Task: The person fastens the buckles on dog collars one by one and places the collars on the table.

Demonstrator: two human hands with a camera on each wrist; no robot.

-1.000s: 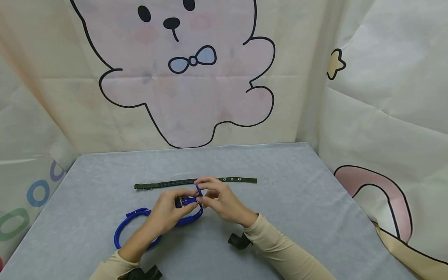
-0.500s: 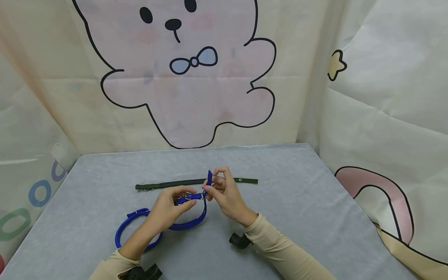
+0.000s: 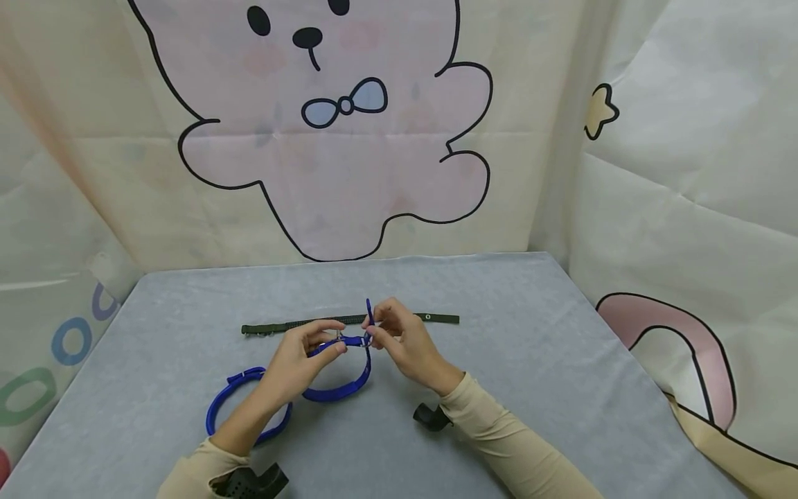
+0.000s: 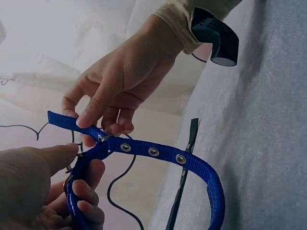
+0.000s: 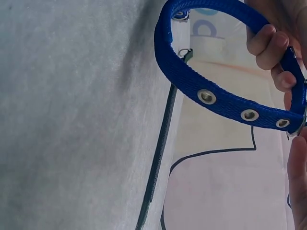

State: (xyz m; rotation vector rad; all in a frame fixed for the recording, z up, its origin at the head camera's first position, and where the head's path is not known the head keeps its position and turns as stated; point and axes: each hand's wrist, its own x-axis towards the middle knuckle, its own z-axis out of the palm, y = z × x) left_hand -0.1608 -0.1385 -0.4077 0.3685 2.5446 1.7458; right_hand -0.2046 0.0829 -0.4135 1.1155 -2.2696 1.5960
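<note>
Both hands hold a blue collar (image 3: 341, 394) above the table, its strap bent into a loop. My left hand (image 3: 302, 360) grips the buckle end, fingers and thumb curled round it. My right hand (image 3: 414, 346) pinches the strap near its free end, which points upward in the head view. In the left wrist view a row of metal eyelets runs along the strap (image 4: 165, 154), and the tail passes by a metal ring or buckle between the two hands. Fingers partly hide the buckle. The right wrist view shows the same eyeleted strap (image 5: 225, 105) close up.
A second blue collar (image 3: 215, 409), closed in a loop, lies left of the held one, partly behind the left forearm. Stretched across the grey tablecloth (image 3: 530, 360) farther back is a dark green collar (image 3: 264, 329) with eyelets. Printed curtains stand around the table.
My right hand has moved slightly right and up from the left hand, drawing out more of the strap's tail, which now stands upward. The left hand keeps its grip on the collar.
</note>
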